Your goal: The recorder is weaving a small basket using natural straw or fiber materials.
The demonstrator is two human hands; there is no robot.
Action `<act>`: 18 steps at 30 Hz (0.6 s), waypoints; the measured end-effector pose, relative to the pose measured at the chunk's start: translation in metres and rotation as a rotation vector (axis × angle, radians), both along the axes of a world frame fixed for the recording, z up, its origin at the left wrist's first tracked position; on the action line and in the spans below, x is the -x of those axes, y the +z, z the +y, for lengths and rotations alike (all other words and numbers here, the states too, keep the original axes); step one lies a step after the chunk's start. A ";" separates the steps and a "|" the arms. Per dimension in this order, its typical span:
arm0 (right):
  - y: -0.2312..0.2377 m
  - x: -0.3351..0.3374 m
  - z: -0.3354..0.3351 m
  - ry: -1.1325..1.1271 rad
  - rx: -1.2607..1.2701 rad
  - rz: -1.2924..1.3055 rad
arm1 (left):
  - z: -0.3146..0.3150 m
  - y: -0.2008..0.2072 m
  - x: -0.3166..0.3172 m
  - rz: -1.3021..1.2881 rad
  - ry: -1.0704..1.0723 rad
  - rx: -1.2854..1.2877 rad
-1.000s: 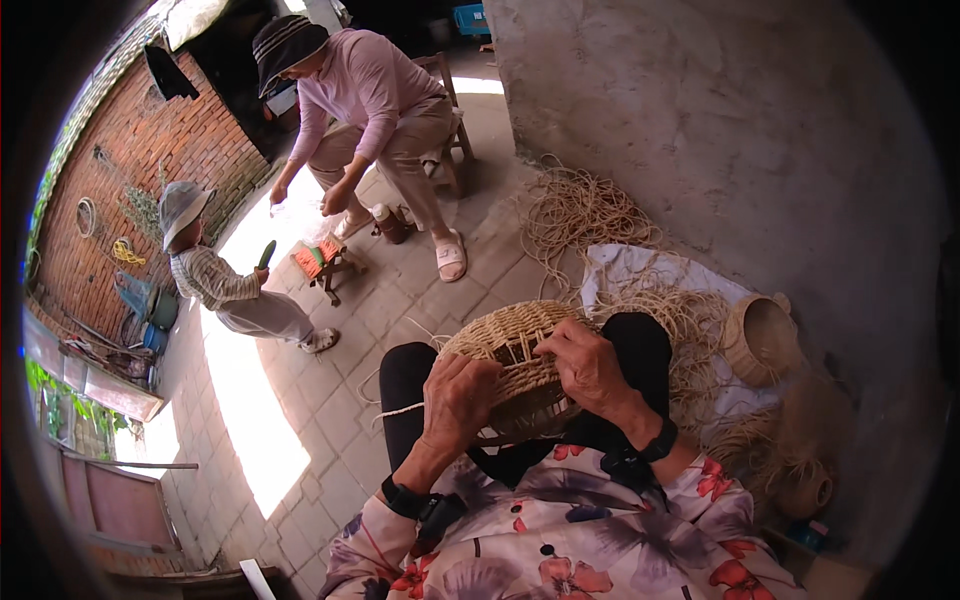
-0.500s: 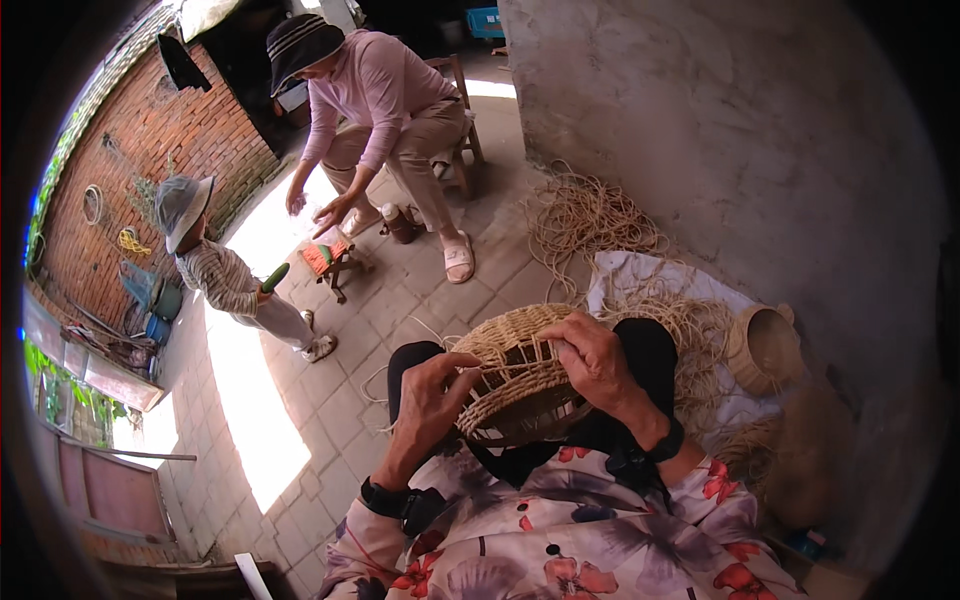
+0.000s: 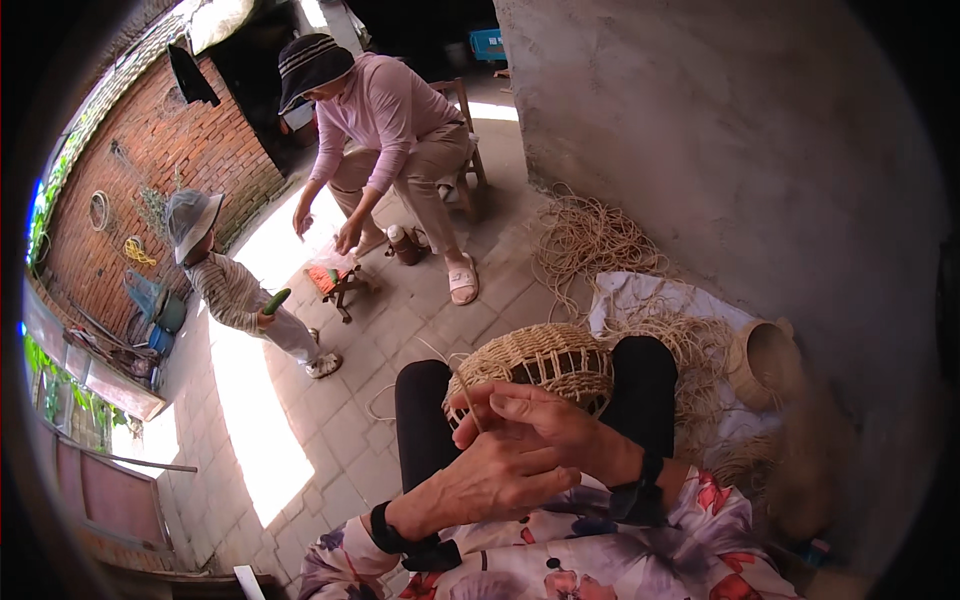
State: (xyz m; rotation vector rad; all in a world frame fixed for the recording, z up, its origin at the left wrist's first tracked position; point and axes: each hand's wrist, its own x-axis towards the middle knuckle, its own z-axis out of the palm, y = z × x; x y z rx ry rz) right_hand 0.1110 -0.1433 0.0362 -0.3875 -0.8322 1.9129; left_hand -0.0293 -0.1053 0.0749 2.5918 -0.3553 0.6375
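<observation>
A woven straw basket (image 3: 530,355) rests tilted between my knees, with open gaps in the weave along its near side. My hands are brought together in front of it, overlapping. My left hand (image 3: 490,480) lies lower and nearer me, its fingers bent against the other. From the right, my right hand (image 3: 560,425) reaches across with its fingers pointing left, pressed against the left one. A thin straw strand (image 3: 466,398) sticks up from between them. Its lower end is hidden by the fingers.
Loose straw cord (image 3: 600,235) heaps by the wall, with more on a white cloth (image 3: 715,405). A small round basket (image 3: 765,362) lies there. Across the paving, a seated person (image 3: 400,130) bends over a small folding stool (image 3: 338,285); a child (image 3: 235,285) holds a green cucumber (image 3: 277,300).
My hands have left the basket's weave and come together nearer my body, with a strand between them. The seated person's hands have shifted over the stool.
</observation>
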 end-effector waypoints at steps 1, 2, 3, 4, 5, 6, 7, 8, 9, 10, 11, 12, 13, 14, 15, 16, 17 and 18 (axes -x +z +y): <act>-0.002 0.001 -0.005 -0.050 0.040 0.093 | -0.002 -0.007 0.001 0.005 -0.009 0.009; -0.003 0.001 -0.008 -0.094 0.013 0.052 | -0.003 -0.017 0.004 0.068 -0.025 0.067; -0.006 0.000 -0.008 -0.096 0.018 0.054 | -0.002 -0.024 0.005 0.130 -0.035 0.119; -0.010 -0.001 -0.008 -0.155 0.008 -0.059 | -0.001 -0.031 0.002 0.133 -0.036 0.124; -0.015 -0.002 -0.008 -0.212 -0.001 -0.172 | 0.000 -0.038 -0.001 0.128 -0.046 0.216; -0.021 -0.003 -0.007 -0.214 -0.001 -0.171 | 0.000 -0.039 -0.005 0.121 -0.058 0.301; -0.028 -0.006 -0.008 -0.307 0.042 -0.106 | -0.001 -0.038 -0.009 0.121 -0.058 0.301; -0.031 -0.009 -0.010 -0.399 0.084 -0.041 | -0.002 -0.034 -0.014 0.121 -0.065 0.321; -0.034 -0.016 -0.011 -0.387 0.085 -0.036 | 0.001 -0.028 -0.016 0.124 -0.059 0.341; -0.036 -0.030 -0.018 -0.493 0.099 0.021 | 0.003 -0.022 -0.022 0.125 -0.069 0.348; -0.037 -0.044 -0.024 -0.600 0.112 0.078 | 0.007 -0.016 -0.028 -0.012 0.043 0.230; -0.034 -0.054 -0.030 -0.711 0.108 -0.076 | 0.007 -0.011 -0.028 -0.139 0.171 0.103; -0.033 -0.063 -0.036 -0.826 0.107 -0.239 | 0.016 -0.022 -0.021 -0.147 0.319 0.163; -0.043 -0.069 -0.037 -0.885 0.055 -0.279 | 0.024 -0.035 -0.017 -0.119 0.481 0.182; -0.050 -0.072 -0.037 -0.883 0.057 -0.277 | 0.029 -0.046 -0.015 -0.093 0.645 0.196; -0.055 -0.075 -0.036 -0.946 -0.027 -0.519 | 0.033 -0.055 -0.018 -0.093 0.644 0.196; -0.057 -0.077 -0.035 -0.999 -0.115 -0.762 | 0.035 -0.062 -0.023 -0.080 0.706 0.112; -0.054 -0.073 -0.033 -1.043 -0.160 -0.838 | 0.036 -0.069 -0.027 -0.065 0.769 0.025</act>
